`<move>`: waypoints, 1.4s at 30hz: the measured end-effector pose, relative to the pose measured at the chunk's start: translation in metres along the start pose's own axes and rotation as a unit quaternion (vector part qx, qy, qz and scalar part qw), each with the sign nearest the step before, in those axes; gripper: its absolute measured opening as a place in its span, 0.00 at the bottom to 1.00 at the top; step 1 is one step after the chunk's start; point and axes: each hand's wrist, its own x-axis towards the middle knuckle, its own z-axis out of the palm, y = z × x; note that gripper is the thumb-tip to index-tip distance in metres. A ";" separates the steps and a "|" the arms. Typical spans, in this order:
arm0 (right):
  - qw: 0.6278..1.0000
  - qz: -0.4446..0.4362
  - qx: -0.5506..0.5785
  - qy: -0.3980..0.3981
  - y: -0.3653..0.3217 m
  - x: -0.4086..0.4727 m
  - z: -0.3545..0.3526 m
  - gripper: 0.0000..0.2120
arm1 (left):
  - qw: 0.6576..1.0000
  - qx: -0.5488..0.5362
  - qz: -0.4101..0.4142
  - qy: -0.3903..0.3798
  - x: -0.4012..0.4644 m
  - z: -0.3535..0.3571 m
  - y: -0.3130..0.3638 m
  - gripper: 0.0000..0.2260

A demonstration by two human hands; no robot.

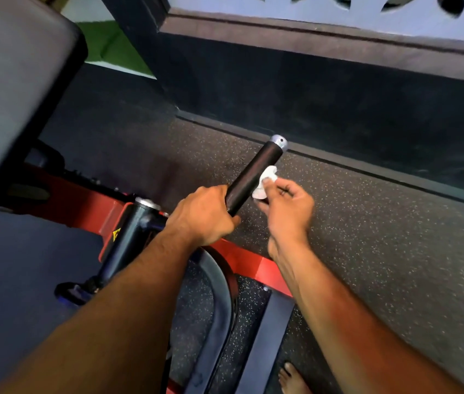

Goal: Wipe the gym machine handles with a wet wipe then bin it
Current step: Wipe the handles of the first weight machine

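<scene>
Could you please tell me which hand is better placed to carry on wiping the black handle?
The right hand: it pinches the crumpled white wet wipe against the black cylindrical handle, while the left hand grips its lower end.

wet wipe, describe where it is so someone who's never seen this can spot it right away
Start at the red machine frame and follow the black handle that slants up from it toward the wall. The left hand grips its lower part; the right hand presses the wet wipe against its side. It is the only white, crumpled thing there.
</scene>
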 end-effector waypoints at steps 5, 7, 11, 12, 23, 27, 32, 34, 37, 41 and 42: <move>0.996 -0.057 -0.040 0.059 -0.017 0.026 0.007 0.04 | 1.000 0.011 0.001 0.001 0.000 -0.001 0.001 0.12; 0.988 -0.103 -0.104 0.045 -0.011 0.015 0.004 0.06 | 1.000 0.010 0.002 0.000 0.000 -0.002 0.001 0.11; 0.978 -0.137 -0.157 -0.025 0.000 -0.002 -0.008 0.04 | 1.000 0.018 0.008 -0.003 -0.001 -0.002 0.002 0.13; 0.980 -0.135 -0.149 -0.011 -0.002 0.005 -0.007 0.06 | 1.000 0.018 0.010 -0.004 -0.001 -0.003 0.002 0.17; 0.975 -0.124 -0.160 -0.087 0.029 -0.048 -0.011 0.05 | 0.999 -0.022 0.026 0.039 -0.007 -0.003 -0.002 0.42; 0.981 -0.126 -0.135 -0.064 0.024 -0.039 -0.008 0.09 | 0.998 -0.026 0.031 0.038 -0.009 -0.006 -0.001 0.41; 0.990 -0.108 -0.090 0.029 0.004 0.005 0.002 0.05 | 0.998 -0.033 0.028 0.035 -0.007 -0.001 -0.005 0.38; 0.992 -0.089 -0.082 0.027 0.010 0.002 0.003 0.05 | 0.999 -0.015 0.029 0.040 -0.007 0.000 -0.004 0.36; 0.999 -0.034 -0.039 -0.013 0.030 -0.025 0.002 0.06 | 0.997 0.013 0.040 0.062 -0.007 0.001 -0.002 0.28; 0.998 0.025 -0.008 -0.053 0.036 -0.043 -0.001 0.06 | 0.993 0.008 0.079 0.084 -0.011 -0.001 0.002 0.23; 0.998 0.039 0.010 -0.053 0.029 -0.036 -0.002 0.06 | 0.991 -0.002 0.089 0.096 -0.013 -0.001 0.003 0.21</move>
